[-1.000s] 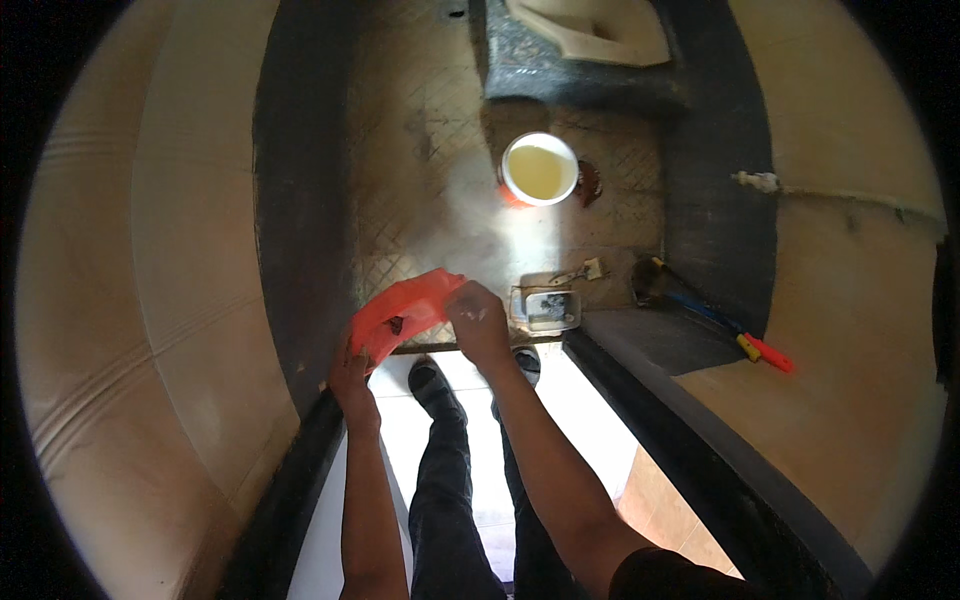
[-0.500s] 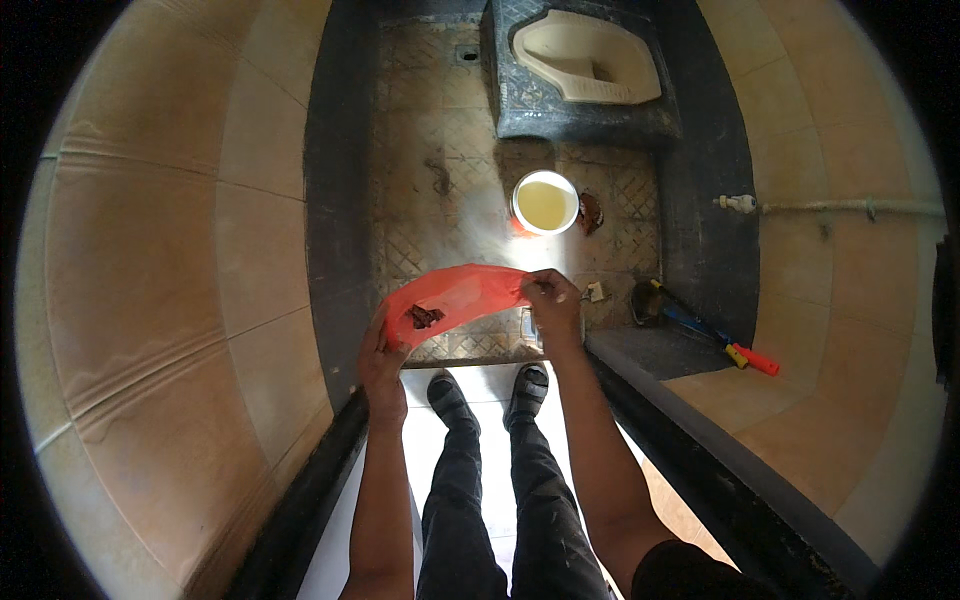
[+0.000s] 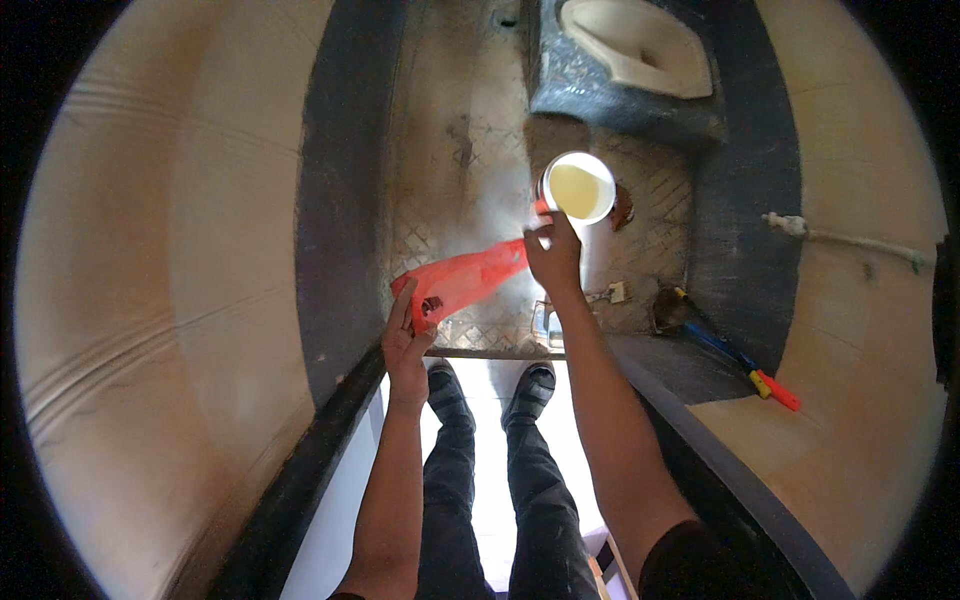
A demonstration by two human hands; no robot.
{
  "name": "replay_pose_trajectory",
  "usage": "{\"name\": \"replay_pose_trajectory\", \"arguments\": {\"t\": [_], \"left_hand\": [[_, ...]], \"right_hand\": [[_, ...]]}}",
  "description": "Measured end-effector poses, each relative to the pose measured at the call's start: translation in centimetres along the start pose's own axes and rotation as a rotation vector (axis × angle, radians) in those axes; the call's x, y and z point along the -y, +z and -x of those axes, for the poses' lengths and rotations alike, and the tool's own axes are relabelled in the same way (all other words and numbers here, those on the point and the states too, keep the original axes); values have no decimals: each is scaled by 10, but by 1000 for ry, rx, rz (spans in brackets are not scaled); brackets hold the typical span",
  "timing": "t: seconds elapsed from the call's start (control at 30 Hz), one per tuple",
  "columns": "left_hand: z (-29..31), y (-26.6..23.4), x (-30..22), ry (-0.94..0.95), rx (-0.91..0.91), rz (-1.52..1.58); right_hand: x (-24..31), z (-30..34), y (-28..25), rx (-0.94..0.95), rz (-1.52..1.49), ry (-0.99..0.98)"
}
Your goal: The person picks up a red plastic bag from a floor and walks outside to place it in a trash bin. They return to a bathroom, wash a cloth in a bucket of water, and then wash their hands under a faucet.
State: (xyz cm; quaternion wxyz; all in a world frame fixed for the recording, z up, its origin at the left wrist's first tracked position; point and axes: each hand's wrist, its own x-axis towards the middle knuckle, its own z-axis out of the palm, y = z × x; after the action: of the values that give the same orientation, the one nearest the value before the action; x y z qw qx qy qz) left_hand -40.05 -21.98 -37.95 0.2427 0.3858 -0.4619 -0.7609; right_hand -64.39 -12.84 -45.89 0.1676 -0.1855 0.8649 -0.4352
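A thin red plastic bag [image 3: 465,284] is stretched slantwise between my two hands above the tiled floor. My left hand [image 3: 408,345] grips its lower left end between thumb and fingers. At the bag's upper right end, my right hand [image 3: 553,255] is closed on the edge, its fingertips partly hidden. A small dark brown patch [image 3: 432,305] shows at the bag near my left fingers; whether it lies inside cannot be made out. Just beyond my right hand stands a white bucket [image 3: 577,189] with yellowish liquid in it.
A reddish-brown crumpled thing [image 3: 623,207] lies beside the bucket. A squat toilet [image 3: 650,50] sits on a raised dark block at the far right. Long-handled brushes [image 3: 735,358] lean by the right ledge. A pipe [image 3: 860,240] runs along the right wall.
My right hand has moved up and a little right, close to the bucket, and the bag now slants. My left hand has shifted slightly right. The whole view has tilted.
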Motion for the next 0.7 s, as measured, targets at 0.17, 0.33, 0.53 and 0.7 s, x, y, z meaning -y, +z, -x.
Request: {"name": "replay_pose_trajectory", "arguments": {"t": [0.17, 0.33, 0.53, 0.7], "left_hand": [[-22, -26, 61, -115, 27, -59], [-39, -85, 88, -8, 85, -38], [-75, -78, 62, -113, -156, -224], [-93, -87, 38, -129, -185, -230]], "right_hand": [[-135, -116, 127, 38, 321, -286], [-133, -180, 224, 322, 632, -55], [-167, -253, 278, 462, 736, 6], [-227, -287, 302, 428, 783, -78]]}}
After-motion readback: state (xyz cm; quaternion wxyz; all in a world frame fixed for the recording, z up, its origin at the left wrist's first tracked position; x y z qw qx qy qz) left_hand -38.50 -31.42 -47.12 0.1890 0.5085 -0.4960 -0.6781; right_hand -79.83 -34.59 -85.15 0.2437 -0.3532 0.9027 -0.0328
